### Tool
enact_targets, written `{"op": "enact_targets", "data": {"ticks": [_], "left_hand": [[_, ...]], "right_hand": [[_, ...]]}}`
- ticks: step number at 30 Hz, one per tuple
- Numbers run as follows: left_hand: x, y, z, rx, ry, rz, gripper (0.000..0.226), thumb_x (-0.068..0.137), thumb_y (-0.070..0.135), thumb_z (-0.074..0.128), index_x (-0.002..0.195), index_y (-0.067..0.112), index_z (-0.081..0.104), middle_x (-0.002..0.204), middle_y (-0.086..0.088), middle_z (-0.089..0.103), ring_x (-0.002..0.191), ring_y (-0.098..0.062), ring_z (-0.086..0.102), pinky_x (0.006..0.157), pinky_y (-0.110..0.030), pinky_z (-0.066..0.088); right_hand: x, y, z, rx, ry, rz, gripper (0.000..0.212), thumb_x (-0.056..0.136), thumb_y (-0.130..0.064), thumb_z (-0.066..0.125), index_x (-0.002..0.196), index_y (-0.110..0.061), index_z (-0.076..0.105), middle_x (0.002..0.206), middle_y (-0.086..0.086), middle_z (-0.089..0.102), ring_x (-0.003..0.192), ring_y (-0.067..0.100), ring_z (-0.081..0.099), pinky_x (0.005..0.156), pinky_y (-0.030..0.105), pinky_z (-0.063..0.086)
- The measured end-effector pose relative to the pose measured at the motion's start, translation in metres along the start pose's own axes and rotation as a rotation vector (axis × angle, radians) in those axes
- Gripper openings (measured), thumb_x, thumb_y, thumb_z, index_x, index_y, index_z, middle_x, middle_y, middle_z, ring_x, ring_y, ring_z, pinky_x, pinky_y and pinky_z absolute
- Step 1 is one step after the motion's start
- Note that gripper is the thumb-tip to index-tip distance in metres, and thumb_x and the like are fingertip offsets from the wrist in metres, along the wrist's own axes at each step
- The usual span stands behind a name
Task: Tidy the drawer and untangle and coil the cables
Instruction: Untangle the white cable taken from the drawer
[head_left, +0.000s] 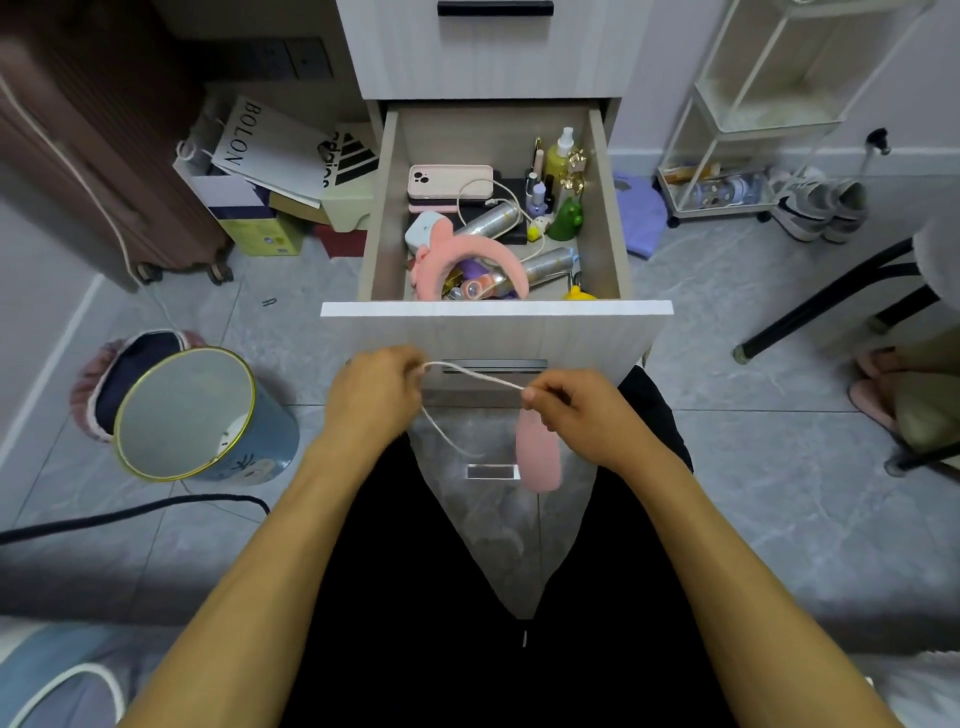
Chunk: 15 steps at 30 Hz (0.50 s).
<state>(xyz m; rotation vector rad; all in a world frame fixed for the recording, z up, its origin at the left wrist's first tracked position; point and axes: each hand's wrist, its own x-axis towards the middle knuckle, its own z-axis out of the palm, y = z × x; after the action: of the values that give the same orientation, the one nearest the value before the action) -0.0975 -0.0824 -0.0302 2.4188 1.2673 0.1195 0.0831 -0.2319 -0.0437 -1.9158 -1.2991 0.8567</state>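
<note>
An open drawer (496, 312) juts toward me, cluttered with a pink phone (450, 181), a pink headband (470, 260), silver cans, bottles and a second white cable (511, 200). In front of the drawer, my left hand (375, 392) pinches one end of a white cable (475, 375). My right hand (576, 410) pinches the same cable farther along, so a short span stretches between both hands. A loose loop hangs below my left hand. A pink oblong object (540, 457) dangles under my right hand; how it is held is hidden.
A tipped blue bin with a gold rim (200, 415) lies on the floor at the left, with a black cord (135, 512) below it. Bags and boxes (270, 171) sit left of the cabinet. A white wire rack (727, 156), shoes and a chair leg (831, 296) stand right.
</note>
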Motion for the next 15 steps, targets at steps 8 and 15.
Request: {"op": "enact_targets", "data": {"ticks": [8,15], "left_hand": [[-0.003,0.014,0.003,-0.487,-0.056,0.110,0.017,0.095,0.013,0.060,0.088,0.021,0.074,0.069,0.010,0.069,0.071,-0.005,0.064,0.080,-0.028,0.053],[-0.019,0.006,0.004,-0.754,-0.087,-0.014,0.026,0.095,0.010,0.060,0.084,0.028,0.073,0.068,0.007,0.070,0.069,-0.008,0.066,0.070,-0.023,0.057]], "right_hand": [[0.010,-0.009,0.007,-0.169,-0.029,-0.056,0.018,0.091,-0.029,0.065,0.079,-0.016,0.062,0.070,-0.008,0.057,0.063,0.006,0.050,0.057,0.016,0.037],[0.006,0.020,0.014,-0.382,0.037,-0.016,0.021,0.087,-0.012,0.064,0.071,-0.019,0.052,0.077,-0.010,0.046,0.074,0.013,0.047,0.064,0.030,0.045]]}}
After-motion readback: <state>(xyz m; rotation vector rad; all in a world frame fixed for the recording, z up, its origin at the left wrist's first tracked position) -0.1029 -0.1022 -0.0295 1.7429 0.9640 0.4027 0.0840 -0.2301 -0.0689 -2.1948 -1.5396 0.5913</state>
